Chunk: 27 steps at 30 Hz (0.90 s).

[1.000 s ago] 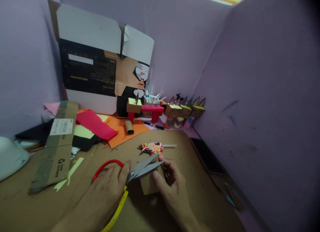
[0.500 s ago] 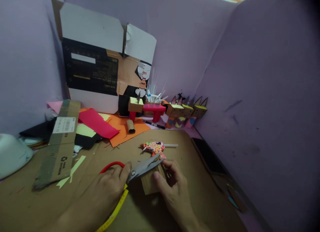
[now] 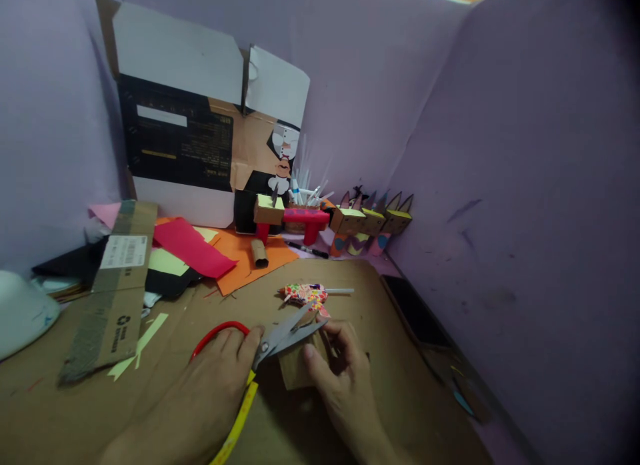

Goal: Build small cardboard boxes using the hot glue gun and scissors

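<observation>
My left hand (image 3: 213, 378) is closed round the handles of a pair of scissors (image 3: 280, 341), one handle red and the other wrapped in yellow. The blades are spread, with their tips at the upper edge of a small folded piece of brown cardboard (image 3: 295, 369). My right hand (image 3: 345, 378) pinches that cardboard between thumb and fingers, just right of the blades. Beyond the blade tips lies a glue gun (image 3: 305, 293) with a bright patterned body and a clear glue stick at its back end. The far side of the cardboard is hidden behind my fingers.
Coloured paper sheets (image 3: 193, 248) and a long cardboard strip (image 3: 120, 298) lie at left, near a white rounded object (image 3: 23, 315). Small cardboard animal figures (image 3: 373, 223) line the back. A flattened box (image 3: 180, 118) leans on the wall. A dark phone-like slab (image 3: 415, 311) lies right.
The scissor blades stand a little wider apart, and the red handle has swung slightly left. The right hand still holds the cardboard in nearly the same place. The view has shifted slightly.
</observation>
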### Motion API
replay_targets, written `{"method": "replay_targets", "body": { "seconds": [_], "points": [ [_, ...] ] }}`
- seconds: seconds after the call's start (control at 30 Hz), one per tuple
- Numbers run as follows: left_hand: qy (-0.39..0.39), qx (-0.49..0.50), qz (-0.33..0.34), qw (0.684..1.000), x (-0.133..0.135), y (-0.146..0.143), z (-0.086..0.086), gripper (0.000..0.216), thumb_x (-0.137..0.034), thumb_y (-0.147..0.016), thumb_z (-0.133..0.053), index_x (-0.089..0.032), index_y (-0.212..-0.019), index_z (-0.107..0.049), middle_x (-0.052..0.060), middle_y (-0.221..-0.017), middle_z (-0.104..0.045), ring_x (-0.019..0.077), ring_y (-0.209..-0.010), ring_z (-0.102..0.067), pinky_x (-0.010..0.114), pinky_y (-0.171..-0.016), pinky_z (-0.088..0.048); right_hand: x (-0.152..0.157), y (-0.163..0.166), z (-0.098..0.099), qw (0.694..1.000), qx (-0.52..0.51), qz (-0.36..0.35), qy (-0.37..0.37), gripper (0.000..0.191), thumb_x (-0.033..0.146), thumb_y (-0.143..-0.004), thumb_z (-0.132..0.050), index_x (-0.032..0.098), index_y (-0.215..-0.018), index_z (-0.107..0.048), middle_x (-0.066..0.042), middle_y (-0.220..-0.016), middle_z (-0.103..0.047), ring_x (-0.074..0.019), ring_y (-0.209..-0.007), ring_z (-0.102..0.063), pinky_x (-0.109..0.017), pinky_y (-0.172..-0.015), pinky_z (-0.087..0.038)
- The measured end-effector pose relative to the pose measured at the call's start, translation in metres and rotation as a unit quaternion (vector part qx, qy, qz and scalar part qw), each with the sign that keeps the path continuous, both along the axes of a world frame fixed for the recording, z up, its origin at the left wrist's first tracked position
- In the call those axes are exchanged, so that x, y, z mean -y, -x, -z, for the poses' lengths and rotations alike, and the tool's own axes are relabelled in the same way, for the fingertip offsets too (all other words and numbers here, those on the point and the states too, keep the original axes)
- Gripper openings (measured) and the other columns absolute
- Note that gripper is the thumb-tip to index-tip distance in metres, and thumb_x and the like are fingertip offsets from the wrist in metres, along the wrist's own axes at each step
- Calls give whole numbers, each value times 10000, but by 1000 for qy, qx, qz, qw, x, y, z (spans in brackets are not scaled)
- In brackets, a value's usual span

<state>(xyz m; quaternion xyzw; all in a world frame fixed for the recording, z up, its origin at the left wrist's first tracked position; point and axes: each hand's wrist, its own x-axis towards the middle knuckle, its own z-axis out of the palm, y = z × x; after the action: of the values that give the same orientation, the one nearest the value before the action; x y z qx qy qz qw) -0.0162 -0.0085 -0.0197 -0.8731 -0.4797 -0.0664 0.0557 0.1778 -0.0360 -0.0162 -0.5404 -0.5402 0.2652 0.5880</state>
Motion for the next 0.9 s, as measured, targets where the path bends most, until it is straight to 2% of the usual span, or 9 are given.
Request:
{"method": "replay_targets", "body": {
  "seconds": [0.13,0.37,0.47,0.63,0.77,0.9],
  "points": [
    [-12,2,5,1000,2,-4,3,626,67,-742,-288,-171,-1290,-472,126,-1035,-637,251,-920,-619,378,-757,-525,1,0,0,999,35,-13,-10,175,179,-735,-613,223,-903,-589,-17,-885,-591,-195,-852,-568,-310,-778,-456],
    [-2,-22,-8,1000,8,-14,-10,626,78,-760,-233,-137,-1294,-478,163,-1017,-653,270,-878,-652,407,-703,-545,1,1,1,999,40,-18,9,129,195,-764,-584,215,-891,-577,-18,-863,-584,-191,-820,-548,-300,-738,-444],
    [-20,-26,-3,999,8,-15,-7,617,82,-762,-234,-132,-1279,-494,155,-1025,-661,265,-913,-652,394,-733,-552,2,0,2,999,46,-19,6,136,204,-769,-582,213,-904,-578,-19,-862,-586,-193,-820,-547,-308,-740,-438],
    [-50,-76,-3,996,8,-14,-2,629,99,-754,-224,-134,-1270,-498,141,-960,-677,238,-789,-673,352,-663,-566,3,1,1,999,39,-12,3,148,205,-767,-581,213,-915,-589,-17,-857,-596,-194,-819,-557,-308,-740,-440],
    [-39,-87,4,995,8,-11,-2,627,90,-764,-230,-151,-1291,-468,126,-966,-672,222,-788,-669,325,-656,-561,3,1,-1,999,44,-12,9,144,209,-767,-577,209,-910,-588,-25,-868,-595,-201,-834,-555,-318,-749,-435],
    [-34,-72,13,997,8,-7,-3,615,69,-763,-255,-144,-1309,-439,127,-968,-667,232,-758,-659,351,-643,-550,2,0,1,999,31,-23,16,156,222,-772,-575,210,-928,-581,-29,-889,-595,-202,-845,-553,-327,-760,-433]
  ]
}}
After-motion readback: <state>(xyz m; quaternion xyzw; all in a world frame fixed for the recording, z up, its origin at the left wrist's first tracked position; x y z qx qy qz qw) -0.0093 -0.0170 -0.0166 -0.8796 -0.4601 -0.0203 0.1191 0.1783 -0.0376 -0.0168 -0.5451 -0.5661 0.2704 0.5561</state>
